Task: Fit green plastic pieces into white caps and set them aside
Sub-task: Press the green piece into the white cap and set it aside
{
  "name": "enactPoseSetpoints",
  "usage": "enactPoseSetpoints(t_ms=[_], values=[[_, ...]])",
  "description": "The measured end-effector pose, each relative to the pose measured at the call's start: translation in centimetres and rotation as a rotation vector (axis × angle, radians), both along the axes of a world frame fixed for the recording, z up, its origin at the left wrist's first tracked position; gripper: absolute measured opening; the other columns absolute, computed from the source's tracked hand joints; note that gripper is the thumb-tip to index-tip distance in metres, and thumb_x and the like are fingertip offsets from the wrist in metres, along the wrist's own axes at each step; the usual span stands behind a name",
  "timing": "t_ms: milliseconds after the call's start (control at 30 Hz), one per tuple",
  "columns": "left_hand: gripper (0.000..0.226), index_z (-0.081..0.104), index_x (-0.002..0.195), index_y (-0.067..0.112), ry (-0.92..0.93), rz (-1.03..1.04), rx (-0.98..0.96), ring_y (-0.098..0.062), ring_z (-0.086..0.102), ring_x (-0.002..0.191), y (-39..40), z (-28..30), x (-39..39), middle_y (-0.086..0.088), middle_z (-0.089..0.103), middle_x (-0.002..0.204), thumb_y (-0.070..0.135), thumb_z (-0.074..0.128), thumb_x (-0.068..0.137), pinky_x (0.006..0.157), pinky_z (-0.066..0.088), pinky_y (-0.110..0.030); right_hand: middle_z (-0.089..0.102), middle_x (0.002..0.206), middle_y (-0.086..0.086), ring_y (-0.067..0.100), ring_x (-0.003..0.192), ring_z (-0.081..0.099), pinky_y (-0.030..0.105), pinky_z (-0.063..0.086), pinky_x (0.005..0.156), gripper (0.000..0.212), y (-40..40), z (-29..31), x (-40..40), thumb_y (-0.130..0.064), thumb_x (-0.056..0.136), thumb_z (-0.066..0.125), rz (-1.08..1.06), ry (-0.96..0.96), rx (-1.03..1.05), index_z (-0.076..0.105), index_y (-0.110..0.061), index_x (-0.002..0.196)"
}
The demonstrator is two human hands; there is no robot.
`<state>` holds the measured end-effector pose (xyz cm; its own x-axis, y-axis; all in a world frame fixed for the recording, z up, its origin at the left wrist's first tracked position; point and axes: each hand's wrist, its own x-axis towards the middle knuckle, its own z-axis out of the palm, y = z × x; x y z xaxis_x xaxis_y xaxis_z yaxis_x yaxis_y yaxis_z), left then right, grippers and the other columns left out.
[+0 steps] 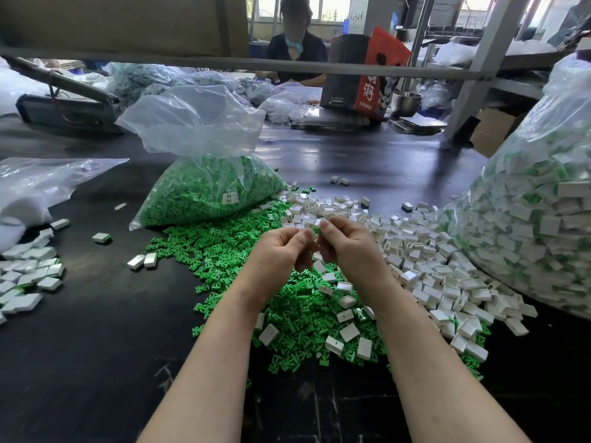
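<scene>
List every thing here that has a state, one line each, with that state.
left hand: fingers curled, pinching a small piece at the fingertips
right hand: fingers curled, pinching a green piece
bag of green pieces: open at the top, lying on the table
loose green pieces: spilled in a heap
white caps: loose in a heap
big bag on the right: full of white pieces with green showing
metal bowl: upright

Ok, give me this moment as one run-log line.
step: fitting | left hand: pinching white cap | right hand: pinching green piece | both raised over loose green pile | finished caps: far left
</scene>
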<state>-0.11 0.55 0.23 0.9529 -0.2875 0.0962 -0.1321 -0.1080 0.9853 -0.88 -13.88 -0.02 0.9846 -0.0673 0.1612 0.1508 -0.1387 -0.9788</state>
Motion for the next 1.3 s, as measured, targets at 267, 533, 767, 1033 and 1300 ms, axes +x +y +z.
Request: enactPoseSetpoints(t_ms=[267,533,767,1033,1300], values=[[0.034,0.062,0.086,-0.001,-0.05,0.011,0.002,-0.008,0.047,0.053,-0.1,0.3,-0.3,-0.007,0.056,0.065,0.024,0.047,0.103,0.052,0.039,-0.015,0.05,0.057,-0.007,0.015,0.059,0.045,0.035,0.038,0.062,0.032,0.1,0.0,0.0,-0.02,0.101,0.049,0.049,-0.053,-0.048,0.058,-0.018,0.071],[0.029,0.054,0.09,-0.003,-0.025,-0.062,0.077,-0.011,0.039,0.064,0.4,-0.1,-0.2,-0.003,0.044,0.072,0.021,0.043,0.104,0.062,0.034,-0.025,0.045,0.054,-0.012,0.011,0.055,0.04,0.029,0.035,0.058,0.035,-0.4,-0.4,0.1,-0.015,0.103,0.045,0.208,0.037,-0.096,0.05,-0.019,0.068],[0.029,0.058,0.08,0.021,0.008,-0.131,0.108,0.001,0.043,0.058,0.8,-1.2,0.4,0.018,0.048,0.06,0.018,0.043,0.104,0.056,0.037,-0.011,0.044,0.056,-0.009,0.001,0.046,0.039,0.012,0.033,0.046,0.025,-0.7,-0.5,-0.2,-0.012,0.103,0.045,0.284,0.092,-0.164,0.056,-0.002,0.084],[0.02,0.063,0.104,0.012,0.043,-0.156,0.143,-0.014,0.057,0.098,1.0,-1.5,0.7,-0.018,0.064,0.11,0.017,0.044,0.104,0.1,0.047,-0.034,0.046,0.059,-0.008,0.006,0.051,0.039,0.017,0.033,0.049,0.025,-0.9,-0.4,-0.1,-0.018,0.103,0.048,0.297,0.103,-0.304,0.063,-0.003,0.088],[0.031,0.053,0.075,0.017,-0.019,-0.066,0.119,0.0,0.042,0.056,0.4,-1.3,0.5,0.01,0.046,0.063,0.012,0.044,0.103,0.056,0.037,-0.012,0.046,0.059,-0.006,0.002,0.05,0.04,0.014,0.035,0.05,0.027,-0.5,-0.6,-0.1,-0.015,0.103,0.048,0.255,0.075,-0.21,0.056,-0.01,0.078]])
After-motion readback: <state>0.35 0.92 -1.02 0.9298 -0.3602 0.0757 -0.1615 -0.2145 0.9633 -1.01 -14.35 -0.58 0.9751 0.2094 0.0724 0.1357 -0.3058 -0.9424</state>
